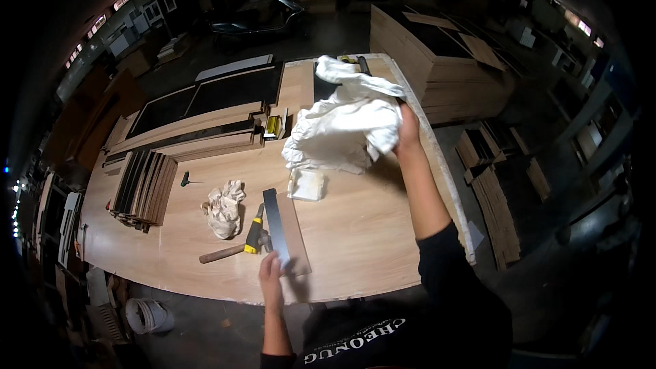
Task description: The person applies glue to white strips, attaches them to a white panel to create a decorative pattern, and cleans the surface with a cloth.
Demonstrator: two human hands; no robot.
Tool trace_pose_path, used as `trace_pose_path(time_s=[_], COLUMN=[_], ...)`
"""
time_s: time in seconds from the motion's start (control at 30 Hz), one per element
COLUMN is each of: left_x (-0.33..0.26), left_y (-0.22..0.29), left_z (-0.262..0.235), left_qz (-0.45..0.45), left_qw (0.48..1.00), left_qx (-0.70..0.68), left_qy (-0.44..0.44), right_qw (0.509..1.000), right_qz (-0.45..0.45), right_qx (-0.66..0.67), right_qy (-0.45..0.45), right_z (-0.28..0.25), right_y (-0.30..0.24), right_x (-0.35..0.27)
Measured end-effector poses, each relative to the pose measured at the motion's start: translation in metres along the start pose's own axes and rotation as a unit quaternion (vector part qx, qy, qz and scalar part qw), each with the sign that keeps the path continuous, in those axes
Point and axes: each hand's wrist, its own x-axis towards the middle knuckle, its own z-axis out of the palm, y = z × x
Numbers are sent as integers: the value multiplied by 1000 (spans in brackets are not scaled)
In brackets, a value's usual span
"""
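Observation:
My right hand point(408, 130) is closed on a bunched white cloth point(348, 119), lifted over the far right part of the wooden worktable point(362, 246). Near the table's front edge, my left hand point(271, 280) has its fingers at the near end of a dark flat strip point(275, 222) and appears to grip it; that end is blurred. Under and beside the strip lies a brown board point(294, 239). Just left are a black and yellow tool point(254, 234) and a wooden handle point(222, 254). A small white tray point(306, 184) sits below the cloth.
A crumpled beige cloth point(224, 210) lies left of the tools, near a small dark-handled tool point(186, 179). Stacked strips point(143, 188) stand at the table's left, with long panels point(205, 102) behind. A large board stack point(444, 61) is beyond the right corner; a white bucket point(149, 316) is on the floor.

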Motion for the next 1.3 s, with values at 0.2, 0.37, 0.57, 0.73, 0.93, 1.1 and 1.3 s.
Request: trace_pose_path(time_s=[0.2, 0.37, 0.57, 0.73, 0.93, 1.1, 1.3], left_x=[103, 126, 35, -66, -167, -195, -264], left_y=[9, 94, 63, -22, -10, -50, -19], left_z=[158, 217, 266, 282, 304, 375, 497], left_qz=[85, -175, -162, -169, -150, 125, -292], left_qw=[852, 816, 641, 885, 878, 706, 609], left_qx=[-321, -370, -495, -185, -20, 98, 91], left_qy=[-405, -409, -563, -392, -453, -690, -732], right_qw=[963, 810, 984, 969, 899, 784, 850], right_qz=[219, 218, 9, -52, -76, -19, 61], right_qx=[-43, -433, 180, -68, 101, -359, -71], right_qy=[-153, -330, 12, 231, 419, 506, 519], right_z=[-43, -104, -185, -140, -170, -245, -316], right_y=[62, 92, -28, 36, 33, 9, -139], right_x=[-201, -330, -380, -317, -362, -434, -545])
